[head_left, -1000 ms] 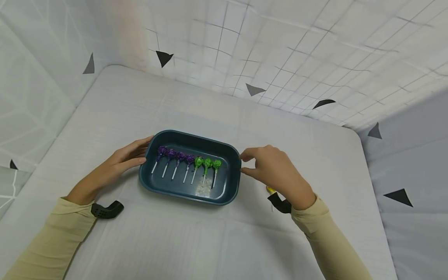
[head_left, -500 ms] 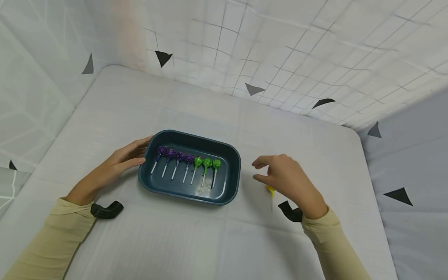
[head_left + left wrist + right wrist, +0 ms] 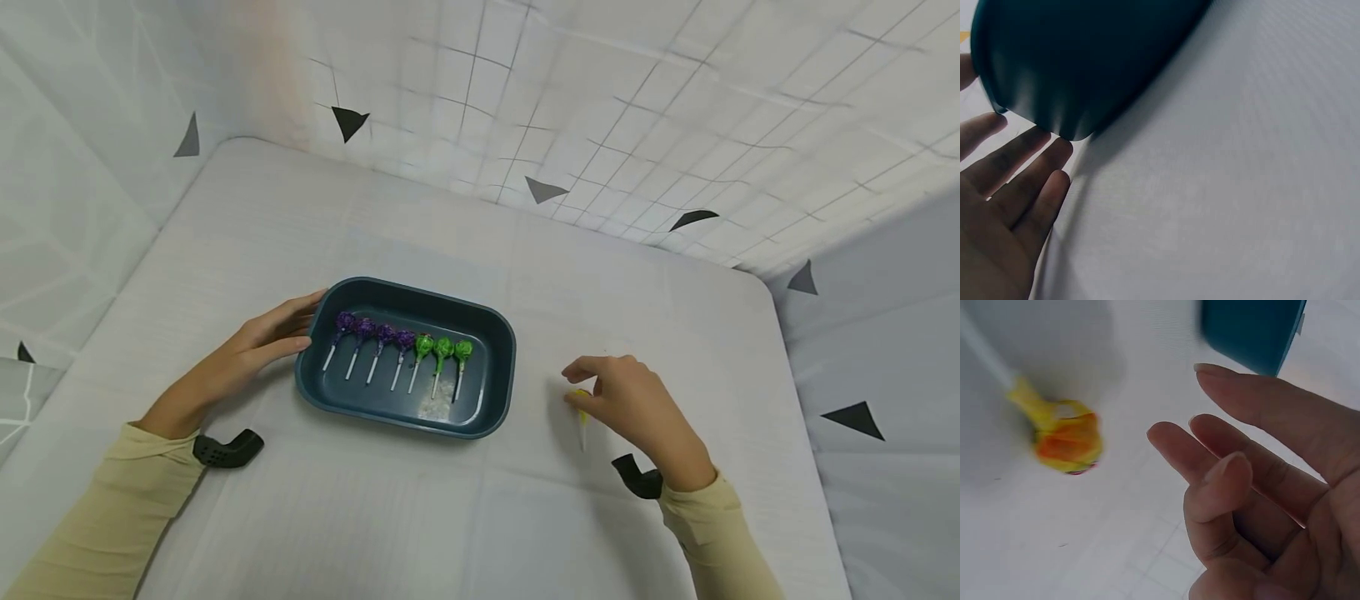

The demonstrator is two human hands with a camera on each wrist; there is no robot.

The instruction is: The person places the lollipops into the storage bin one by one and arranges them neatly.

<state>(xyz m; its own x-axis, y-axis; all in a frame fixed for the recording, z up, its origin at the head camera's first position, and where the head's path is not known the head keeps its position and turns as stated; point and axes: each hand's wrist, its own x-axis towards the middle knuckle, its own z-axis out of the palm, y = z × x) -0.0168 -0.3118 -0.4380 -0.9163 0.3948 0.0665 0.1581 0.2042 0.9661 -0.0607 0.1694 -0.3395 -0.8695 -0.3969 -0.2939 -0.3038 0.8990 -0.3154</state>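
My left hand (image 3: 251, 350) touches the left end of a dark teal plastic tray (image 3: 491, 375) with fairly straight fingers; in the left wrist view its fingertips (image 3: 1057, 153) meet the tray's outer wall. Inside the tray lies a row of wrapped lollipops: several purple lollipops (image 3: 375, 332) on the left and three green lollipops (image 3: 444, 350) on the right, sticks toward me. My right hand (image 3: 633, 408), fingers loosely bent and holding nothing, hovers beside and partly over a yellow lollipop (image 3: 1069, 437). In the head view the hand hides part of that lollipop's head.
A white cloth (image 3: 420, 517) covers the table under the tray. White fabric walls with dark triangles (image 3: 351, 123) stand along the back and both sides. Black wrist-camera mounts (image 3: 228, 450) sit by both sleeves.
My right hand has left the tray's right end and moved right and toward me, to the yellow lollipop. The left hand and the tray stay in place.
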